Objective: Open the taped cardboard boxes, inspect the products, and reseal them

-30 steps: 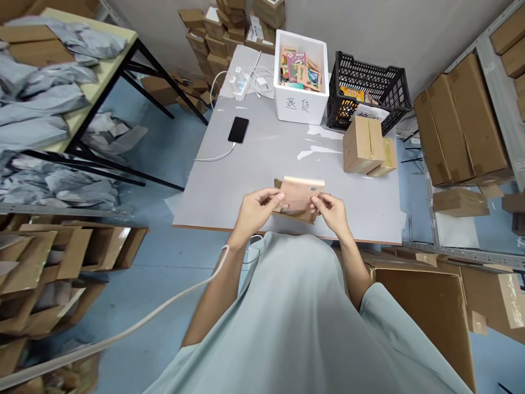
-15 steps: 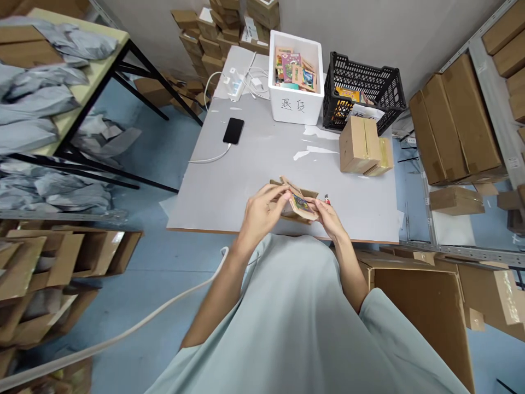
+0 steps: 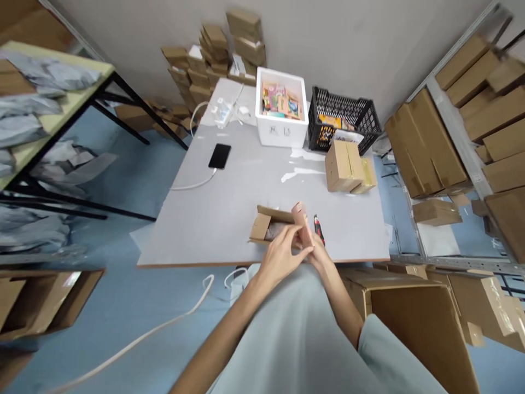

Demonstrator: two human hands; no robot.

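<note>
A thin pinkish-tan packet (image 3: 302,225) stands nearly edge-on above the front of the table, with its printed face turned out of sight. My right hand (image 3: 320,254) is closed around its lower right side. From the left, my left hand (image 3: 283,254) pinches its near edge between thumb and fingers. Just behind my left hand lies a small open cardboard box (image 3: 259,226), flaps spread, with something greyish inside that I cannot make out. A red and black utility knife (image 3: 319,230) rests on the table right of the packet.
On the grey table (image 3: 197,219) are a phone (image 3: 220,156) on a cable, a white foam box (image 3: 283,133) of colourful packets, a black crate (image 3: 314,128) and two closed cartons (image 3: 343,167). A large open carton (image 3: 418,328) stands below right. Shelving (image 3: 438,109) lines the right side.
The packet has been turned from a slant showing its colourful face to nearly upright and edge-on. Both hands moved with it, uncovering the open box and the knife. The camera view shifted.
</note>
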